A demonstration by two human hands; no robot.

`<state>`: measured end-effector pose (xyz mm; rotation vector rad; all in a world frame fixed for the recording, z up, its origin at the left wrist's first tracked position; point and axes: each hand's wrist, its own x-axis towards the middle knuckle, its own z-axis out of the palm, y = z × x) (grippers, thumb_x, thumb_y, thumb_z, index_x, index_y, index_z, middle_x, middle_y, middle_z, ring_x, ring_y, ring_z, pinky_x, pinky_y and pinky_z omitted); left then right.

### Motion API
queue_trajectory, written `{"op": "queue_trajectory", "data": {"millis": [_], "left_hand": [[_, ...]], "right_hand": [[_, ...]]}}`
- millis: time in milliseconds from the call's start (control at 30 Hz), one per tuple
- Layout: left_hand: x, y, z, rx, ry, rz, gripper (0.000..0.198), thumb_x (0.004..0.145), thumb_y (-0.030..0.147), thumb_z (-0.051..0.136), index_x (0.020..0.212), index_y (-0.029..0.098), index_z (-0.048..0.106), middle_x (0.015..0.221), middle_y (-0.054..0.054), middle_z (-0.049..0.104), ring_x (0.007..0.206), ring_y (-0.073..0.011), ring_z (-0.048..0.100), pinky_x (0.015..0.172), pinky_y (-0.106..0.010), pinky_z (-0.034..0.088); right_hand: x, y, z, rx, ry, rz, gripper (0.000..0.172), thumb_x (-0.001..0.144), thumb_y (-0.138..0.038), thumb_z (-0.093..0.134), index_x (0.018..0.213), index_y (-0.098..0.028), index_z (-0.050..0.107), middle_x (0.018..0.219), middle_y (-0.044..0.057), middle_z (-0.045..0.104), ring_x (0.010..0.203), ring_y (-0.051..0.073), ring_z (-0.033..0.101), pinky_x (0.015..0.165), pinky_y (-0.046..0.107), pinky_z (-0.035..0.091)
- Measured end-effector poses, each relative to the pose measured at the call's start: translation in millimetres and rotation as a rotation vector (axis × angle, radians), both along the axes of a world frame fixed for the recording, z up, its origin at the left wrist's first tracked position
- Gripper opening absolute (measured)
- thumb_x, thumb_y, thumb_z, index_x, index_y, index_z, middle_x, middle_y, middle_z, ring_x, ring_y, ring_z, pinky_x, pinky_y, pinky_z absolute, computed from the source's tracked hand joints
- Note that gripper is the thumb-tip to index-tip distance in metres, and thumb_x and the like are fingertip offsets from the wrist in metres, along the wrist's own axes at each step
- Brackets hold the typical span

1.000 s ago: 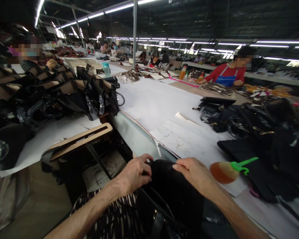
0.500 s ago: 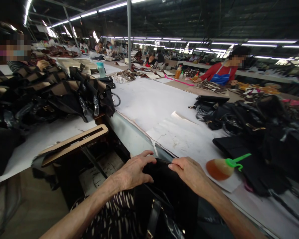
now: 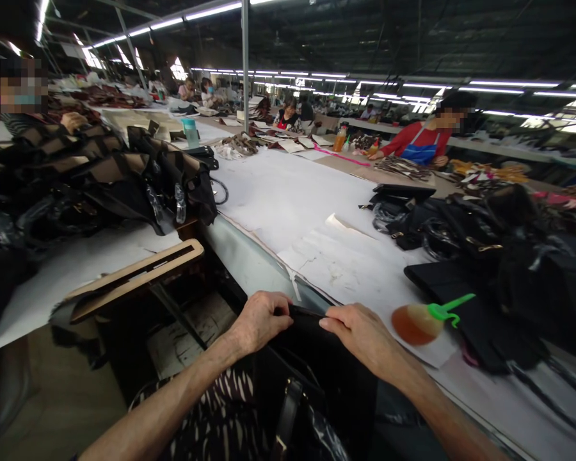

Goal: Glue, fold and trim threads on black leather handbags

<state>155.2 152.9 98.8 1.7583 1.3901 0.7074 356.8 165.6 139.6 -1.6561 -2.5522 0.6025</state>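
At the near edge of the white paper-covered tabletop (image 3: 292,198), both hands grip a black leather handbag (image 3: 336,378).
Side by side, the left hand (image 3: 262,320) and right hand (image 3: 360,336) have fingers clamped on the handbag's upper rim, and the handbag rests in the lap. Just right of them lies a rounded orange-brown bottle with a green spout (image 3: 420,322); a heap of black bags (image 3: 484,243) lies beyond.

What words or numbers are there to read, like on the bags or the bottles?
No text can be read anywhere in this picture.
Black bag, gripped by the left hand and right hand: no label shows.
Orange squeeze bottle: no writing shows.
Far drink bottle: too small and blurred to read.
White paper: no words show.
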Motion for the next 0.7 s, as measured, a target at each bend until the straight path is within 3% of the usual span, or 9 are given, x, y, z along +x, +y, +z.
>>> {"op": "queue_trajectory", "data": {"millis": [100, 200, 300, 433, 567, 700], "left_hand": [[3.7, 2.3, -2.5, -0.021, -0.006, 0.074, 0.01, 0.065, 0.017, 0.055, 0.055, 0.016, 0.055, 0.078, 0.001, 0.062, 0.072, -0.0129, 0.054, 0.067, -0.022, 0.039], [5.9, 5.3, -4.5, -0.076, -0.009, 0.153, 0.007, 0.064, 0.017, 0.053, 0.058, 0.016, 0.056, 0.058, 0.004, 0.054, 0.057, -0.0102, 0.046, 0.055, -0.021, 0.036], [3.9, 6.1, -4.4, -0.091, -0.004, 0.148, 0.007, 0.066, 0.018, 0.053, 0.06, 0.016, 0.057, 0.052, 0.005, 0.048, 0.053, -0.0093, 0.042, 0.052, -0.02, 0.033], [-2.2, 2.3, -0.1, -0.025, 0.061, 0.036, 0.007, 0.068, 0.024, 0.058, 0.068, 0.017, 0.057, 0.058, 0.005, 0.05, 0.057, -0.0102, 0.044, 0.054, -0.02, 0.034], [-4.7, -1.3, 4.5, 0.098, 0.123, -0.088, 0.015, 0.069, 0.018, 0.058, 0.083, 0.021, 0.06, 0.078, 0.003, 0.059, 0.073, -0.0132, 0.052, 0.066, -0.021, 0.039], [-4.5, -3.2, 4.2, 0.125, 0.209, -0.095, 0.015, 0.07, 0.016, 0.056, 0.084, 0.021, 0.06, 0.085, 0.001, 0.06, 0.079, -0.0152, 0.054, 0.071, -0.023, 0.04]], "right_hand": [[2.4, 0.0, -1.7, 0.002, 0.01, 0.018, 0.03, 0.086, -0.029, 0.045, 0.057, -0.019, 0.05, 0.053, -0.003, 0.044, 0.054, 0.013, 0.041, 0.052, 0.024, 0.026], [4.8, -1.9, -0.6, -0.018, 0.059, 0.071, 0.015, 0.086, -0.03, 0.048, 0.084, -0.025, 0.062, 0.063, -0.002, 0.058, 0.062, 0.016, 0.051, 0.057, 0.025, 0.031], [5.9, -3.8, -1.1, 0.006, 0.052, 0.104, 0.022, 0.085, -0.034, 0.051, 0.105, -0.029, 0.06, 0.072, 0.0, 0.064, 0.072, 0.02, 0.057, 0.063, 0.027, 0.034], [4.6, -4.2, -4.9, 0.058, -0.019, 0.079, 0.022, 0.087, -0.032, 0.049, 0.105, -0.029, 0.061, 0.071, 0.001, 0.064, 0.07, 0.021, 0.058, 0.062, 0.028, 0.035], [1.9, -4.1, -5.4, 0.059, -0.059, 0.074, 0.02, 0.086, -0.029, 0.05, 0.103, -0.028, 0.062, 0.073, 0.002, 0.065, 0.071, 0.021, 0.058, 0.062, 0.028, 0.035], [1.3, -4.0, -3.8, 0.05, -0.056, 0.063, 0.015, 0.087, -0.029, 0.049, 0.088, -0.026, 0.063, 0.067, 0.0, 0.063, 0.066, 0.019, 0.056, 0.059, 0.027, 0.033]]}}
